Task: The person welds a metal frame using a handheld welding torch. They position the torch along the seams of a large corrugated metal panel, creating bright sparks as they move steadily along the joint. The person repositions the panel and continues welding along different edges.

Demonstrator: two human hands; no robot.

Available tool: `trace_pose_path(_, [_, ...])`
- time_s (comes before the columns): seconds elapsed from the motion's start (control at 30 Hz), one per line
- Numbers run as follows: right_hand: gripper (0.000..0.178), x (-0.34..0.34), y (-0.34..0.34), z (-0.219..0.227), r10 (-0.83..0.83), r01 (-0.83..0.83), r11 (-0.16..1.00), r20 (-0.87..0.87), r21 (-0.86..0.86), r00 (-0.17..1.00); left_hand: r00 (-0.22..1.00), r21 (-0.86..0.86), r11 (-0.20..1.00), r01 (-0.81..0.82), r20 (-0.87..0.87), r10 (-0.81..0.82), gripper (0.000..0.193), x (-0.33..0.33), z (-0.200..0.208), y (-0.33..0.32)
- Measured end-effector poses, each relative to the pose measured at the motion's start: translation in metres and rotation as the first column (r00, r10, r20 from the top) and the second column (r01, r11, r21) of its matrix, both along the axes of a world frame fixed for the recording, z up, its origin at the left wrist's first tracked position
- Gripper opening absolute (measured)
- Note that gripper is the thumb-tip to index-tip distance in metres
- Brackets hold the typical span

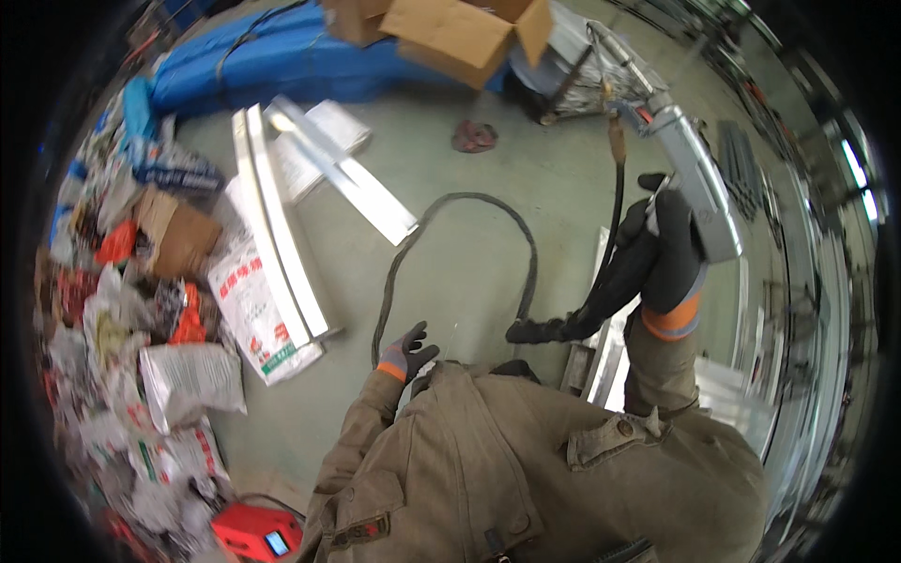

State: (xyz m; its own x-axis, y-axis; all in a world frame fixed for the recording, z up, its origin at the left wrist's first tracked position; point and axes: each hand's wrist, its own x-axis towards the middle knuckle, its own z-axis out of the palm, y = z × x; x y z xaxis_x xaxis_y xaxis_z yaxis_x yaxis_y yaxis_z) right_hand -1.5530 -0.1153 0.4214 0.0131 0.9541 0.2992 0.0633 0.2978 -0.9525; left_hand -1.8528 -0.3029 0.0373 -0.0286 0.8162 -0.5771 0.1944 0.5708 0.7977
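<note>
My right hand point(674, 246), in a dark glove with an orange cuff, is raised at the right and wrapped round a grey handheld welding gun point(696, 178). The gun's long metal nozzle point(619, 49) points away, toward the far side. From the gun hangs a thick black cable point(532, 267) that loops across the floor in front of me. My left hand point(410, 355), gloved alike, is low near my body with its fingers apart and nothing in it, close to the cable's left side.
Long shiny metal strips point(274, 235) lie on sacks at the left, beside another strip point(352, 178). A rubbish heap point(113, 319) fills the left edge, a red machine point(255, 532) below it. Beyond are a blue-wrapped bundle point(282, 61), a cardboard box point(450, 42) and a reddish cloth point(475, 136).
</note>
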Motion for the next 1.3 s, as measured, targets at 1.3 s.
trace_pose_path(1.3, [0.049,0.215,-0.592,0.134,-0.826,0.821,0.559,-0.004,0.115,0.563,-0.169,0.518,-0.345,0.782,-0.357,-0.919,0.071,0.355,-0.030,-0.174])
